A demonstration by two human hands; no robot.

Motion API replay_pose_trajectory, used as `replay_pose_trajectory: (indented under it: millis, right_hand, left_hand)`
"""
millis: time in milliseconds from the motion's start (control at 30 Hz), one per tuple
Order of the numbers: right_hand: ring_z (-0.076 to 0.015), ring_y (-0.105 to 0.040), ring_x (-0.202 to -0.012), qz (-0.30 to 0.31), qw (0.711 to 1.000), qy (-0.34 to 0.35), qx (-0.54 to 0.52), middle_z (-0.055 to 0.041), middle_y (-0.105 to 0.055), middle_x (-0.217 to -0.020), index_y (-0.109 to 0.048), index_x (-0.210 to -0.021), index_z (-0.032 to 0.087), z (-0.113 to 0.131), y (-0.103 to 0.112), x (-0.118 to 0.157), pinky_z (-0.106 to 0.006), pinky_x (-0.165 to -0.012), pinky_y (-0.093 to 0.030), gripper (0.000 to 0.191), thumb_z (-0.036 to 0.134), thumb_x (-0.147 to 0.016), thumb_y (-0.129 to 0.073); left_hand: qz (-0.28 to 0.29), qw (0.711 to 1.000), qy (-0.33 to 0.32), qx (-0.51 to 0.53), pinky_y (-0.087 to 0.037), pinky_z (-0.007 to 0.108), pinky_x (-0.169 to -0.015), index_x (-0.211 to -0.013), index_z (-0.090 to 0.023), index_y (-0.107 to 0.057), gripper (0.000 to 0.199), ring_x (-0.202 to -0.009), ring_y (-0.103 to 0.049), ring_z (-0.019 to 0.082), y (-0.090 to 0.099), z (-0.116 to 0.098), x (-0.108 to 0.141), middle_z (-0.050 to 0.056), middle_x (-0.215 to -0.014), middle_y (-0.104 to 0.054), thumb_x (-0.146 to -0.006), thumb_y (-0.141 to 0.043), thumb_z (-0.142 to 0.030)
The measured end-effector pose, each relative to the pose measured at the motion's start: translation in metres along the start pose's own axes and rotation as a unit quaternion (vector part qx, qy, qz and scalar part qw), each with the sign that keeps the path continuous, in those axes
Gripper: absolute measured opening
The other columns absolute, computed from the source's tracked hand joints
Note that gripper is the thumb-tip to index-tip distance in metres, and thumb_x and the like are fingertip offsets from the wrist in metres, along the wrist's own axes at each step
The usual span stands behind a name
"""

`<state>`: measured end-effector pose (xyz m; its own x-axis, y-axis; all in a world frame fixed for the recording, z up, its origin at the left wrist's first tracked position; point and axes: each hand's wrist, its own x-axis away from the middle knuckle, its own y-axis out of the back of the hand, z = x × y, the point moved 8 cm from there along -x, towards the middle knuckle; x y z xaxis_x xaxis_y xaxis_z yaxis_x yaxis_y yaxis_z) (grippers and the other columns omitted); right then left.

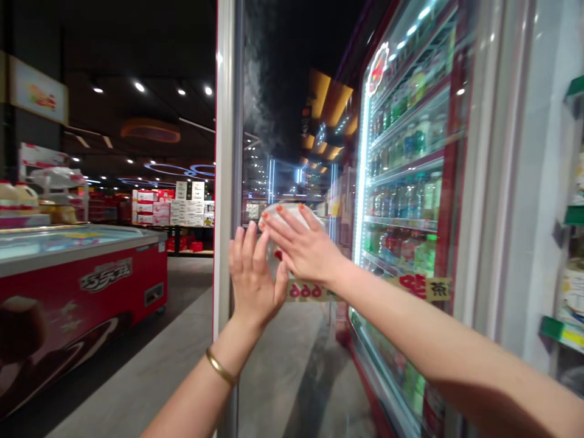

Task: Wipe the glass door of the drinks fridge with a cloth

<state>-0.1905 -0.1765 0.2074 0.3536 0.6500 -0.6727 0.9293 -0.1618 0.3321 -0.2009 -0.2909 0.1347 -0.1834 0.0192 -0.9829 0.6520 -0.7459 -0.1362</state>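
Observation:
A glass door (292, 152) of a drinks cooler stands open in front of me, with a silver-white frame (225, 164) along its left side. My right hand (301, 243) presses a folded white cloth (285, 214) flat against the glass, and the cloth shows past my orange-painted fingertips. My left hand (252, 274) rests on the pane beside it, with fingers spread and nothing in them. A gold bangle (219, 367) circles my left wrist.
A red chest freezer (91, 292) stands at the left, and stacked cartons (173, 207) are farther back. The lit cooler with rows of bottles (401, 152) is at the right. A shelf edge with green tags (563, 331) is at the far right. The floor is grey.

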Motion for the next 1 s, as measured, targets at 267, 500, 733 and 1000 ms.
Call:
replay_pose_trajectory:
  millis: [267,500,733,1000]
  right_hand:
    - [-0.042,-0.007,-0.174,-0.166,0.825,-0.539,0.035,-0.0211,-0.01,-0.186,-0.017,-0.179,0.014,-0.142,0.036,0.216,-0.079,-0.134,-0.012,0.076,0.053,-0.113,-0.014]
    - [-0.0302,-0.022,-0.172,-0.008,0.991,-0.132,0.024,-0.0019,-0.033,-0.183,-0.021,-0.177,0.039,-0.045,-0.01,0.18,-0.062,-0.14,-0.021,0.074,0.066,-0.11,-0.037]
    - [-0.0363,-0.006,-0.174,-0.103,0.884,-0.45,0.077,-0.0161,-0.009,-0.188,-0.002,-0.179,0.018,-0.137,0.035,0.225,-0.074,-0.135,-0.023,0.078,0.056,-0.113,-0.017]
    - [-0.0382,-0.008,-0.174,-0.068,0.917,-0.391,0.041,-0.0188,-0.013,-0.186,-0.006,-0.179,0.018,-0.131,0.033,0.225,-0.076,-0.135,-0.018,0.079,0.059,-0.112,-0.014]
  left_hand:
    - [0.08,0.996,-0.034,-0.013,0.002,0.062,-0.143,-0.178,-0.029,-0.02,0.081,-0.175,-0.005,0.032,-0.038,0.004,-0.029,0.005,-0.186,-0.021,-0.107,-0.057,-0.043]
    - [0.095,0.995,-0.026,-0.014,0.0,0.061,-0.143,-0.178,-0.036,-0.014,0.084,-0.175,-0.006,0.031,-0.034,0.004,-0.029,0.002,-0.186,-0.018,-0.107,-0.057,-0.044]
    - [0.092,0.995,-0.029,-0.009,0.001,0.06,-0.143,-0.178,-0.035,-0.013,0.087,-0.175,-0.005,0.031,-0.033,0.003,-0.029,0.003,-0.186,-0.017,-0.106,-0.06,-0.044]
    - [0.094,0.995,-0.028,-0.006,0.001,0.061,-0.143,-0.178,-0.035,-0.013,0.087,-0.175,-0.004,0.03,-0.033,0.002,-0.03,0.004,-0.186,-0.017,-0.106,-0.06,-0.044]
